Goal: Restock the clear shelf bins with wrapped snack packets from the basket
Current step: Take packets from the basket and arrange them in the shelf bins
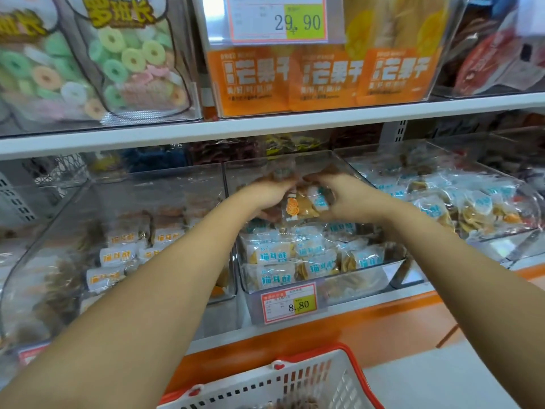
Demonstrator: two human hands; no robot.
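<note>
1. I see both hands reaching over the shelf edge into the middle bin, a clear one, and meeting above the stock lying in it.
2. My left hand has its fingers curled around the snack packets from the left. The fingertips are blurred, so the grip looks closed but I can't make out each finger.
3. My right hand grips the same bunch from the right, thumb below and fingers curled over the top.
4. The snack packets are held between the two hands, above the blue-lettered packets that fill the front of the middle bin.
5. A price tag reading 8.80 hangs on the front of that bin.
6. The left bin holds similar packets with orange lettering. The right bin holds more blue-lettered ones.
7. The basket, white with a red rim, sits below the shelf nearest to me, with brown snacks just visible inside.
8. On the shelf above stand orange mango packs and ring candy bags.
</note>
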